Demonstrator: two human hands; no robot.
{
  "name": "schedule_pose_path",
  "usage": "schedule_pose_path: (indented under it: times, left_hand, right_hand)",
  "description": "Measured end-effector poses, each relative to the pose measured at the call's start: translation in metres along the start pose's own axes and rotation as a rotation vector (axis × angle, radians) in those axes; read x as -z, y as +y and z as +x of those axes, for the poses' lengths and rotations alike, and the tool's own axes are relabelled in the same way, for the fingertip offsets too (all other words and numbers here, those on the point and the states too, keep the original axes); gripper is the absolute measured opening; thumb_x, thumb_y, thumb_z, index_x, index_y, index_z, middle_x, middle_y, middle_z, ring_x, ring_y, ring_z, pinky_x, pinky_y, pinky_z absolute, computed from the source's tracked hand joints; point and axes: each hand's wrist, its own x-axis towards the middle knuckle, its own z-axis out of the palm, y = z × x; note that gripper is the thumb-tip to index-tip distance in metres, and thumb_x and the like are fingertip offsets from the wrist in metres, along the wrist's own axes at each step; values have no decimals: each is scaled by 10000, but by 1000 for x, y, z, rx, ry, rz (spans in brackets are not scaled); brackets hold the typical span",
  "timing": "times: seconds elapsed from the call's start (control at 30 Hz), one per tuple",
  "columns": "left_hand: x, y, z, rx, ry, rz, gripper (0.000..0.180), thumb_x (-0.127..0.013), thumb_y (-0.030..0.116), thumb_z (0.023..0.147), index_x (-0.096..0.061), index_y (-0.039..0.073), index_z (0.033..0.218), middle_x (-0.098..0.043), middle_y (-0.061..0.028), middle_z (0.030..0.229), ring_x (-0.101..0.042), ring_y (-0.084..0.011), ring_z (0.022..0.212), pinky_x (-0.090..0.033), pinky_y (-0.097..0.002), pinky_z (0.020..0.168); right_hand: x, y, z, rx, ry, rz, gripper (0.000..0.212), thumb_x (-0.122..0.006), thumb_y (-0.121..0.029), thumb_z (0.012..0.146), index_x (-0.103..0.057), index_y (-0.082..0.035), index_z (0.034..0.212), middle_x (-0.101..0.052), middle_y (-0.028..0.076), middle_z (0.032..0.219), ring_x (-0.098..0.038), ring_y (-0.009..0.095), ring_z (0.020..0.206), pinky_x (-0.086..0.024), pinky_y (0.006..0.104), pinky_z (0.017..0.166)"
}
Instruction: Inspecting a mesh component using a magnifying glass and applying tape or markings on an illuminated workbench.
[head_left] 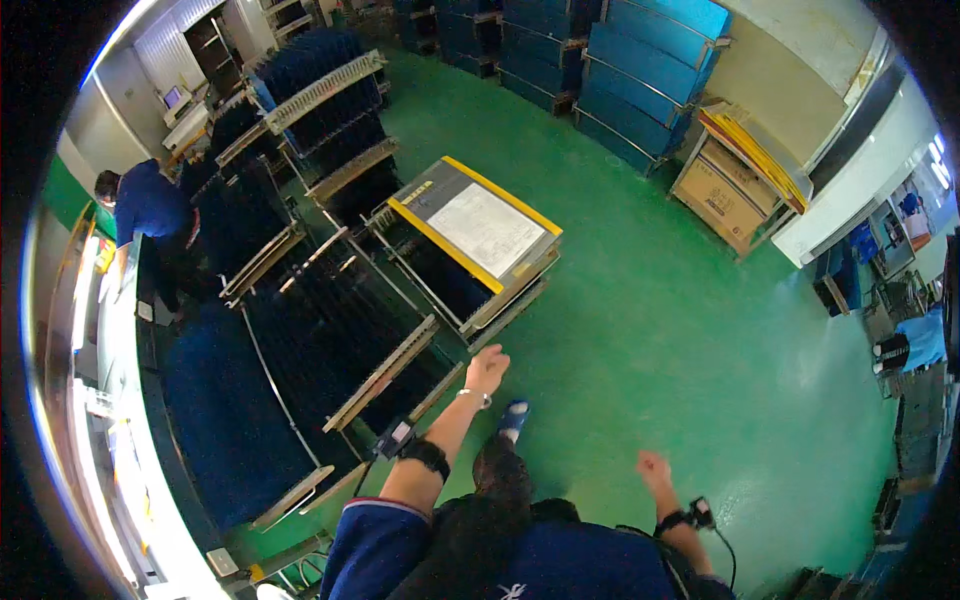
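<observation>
My left hand (487,370) reaches forward with its fingers curled in and nothing visible in them. It is near the corner of a rack cart carrying a yellow-edged board (470,165) with a white sheet of paper (490,234) on top. To the left of my left arm stand rack carts (380,372) packed with dark blue panels. My right hand (654,468) hangs over the green floor, loosely closed, small and a little blurred. No object shows in it, and it touches nothing. Both forearms wear black straps with small devices.
A person in dark blue (155,210) leans over a brightly lit bench (120,330) at the far left. Tall blue stacks (640,85) line the back. A cardboard box (720,195) sits in a stand at the back right. Another person in light blue (922,338) is at the right edge.
</observation>
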Motion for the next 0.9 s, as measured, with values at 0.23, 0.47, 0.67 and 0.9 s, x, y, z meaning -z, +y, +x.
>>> schedule_pose_path:
  times: [0.23, 0.47, 0.67, 0.9]
  left_hand:
    - [-14, -22, 257, 181, 32, -1349, 63, -509, 174, 825, -552, 134, 803, -545, -18, 750, -520, -208, 643, -396, -334, 520]
    - [-23, 48, 358, 784, 795, -28, 501, -624, 241, 694, -487, -37, 1088, -555, -225, 1036, -534, -381, 981, -435, -436, 863]
    - [-20, 64, 396, 1080, 898, 274, 517, -689, 299, 708, -446, 28, 1076, -535, -163, 1008, -525, -312, 985, -440, -411, 827]
    - [1, 88, 393, 1140, 997, 281, 539, -732, 288, 667, -456, 34, 1054, -535, -137, 983, -524, -308, 959, -440, -403, 806]
  right_hand:
    - [39, 112, -32, -660, -355, -169, 344, -541, -259, 871, -546, -74, 1161, -629, 106, 969, -597, 260, 852, -495, 398, 738]
    - [86, -4, 130, -666, -230, 49, 388, -500, -287, 906, -527, -20, 1186, -605, 138, 1041, -563, 233, 973, -486, 364, 805]
    - [91, -79, 261, -479, -273, 459, 387, -504, -264, 912, -527, 6, 1189, -594, 153, 1090, -554, 224, 1035, -487, 351, 833]
    - [87, -122, 301, -494, -363, 379, 301, -595, -134, 838, -580, -19, 1116, -618, 114, 1012, -594, 205, 949, -499, 339, 796]
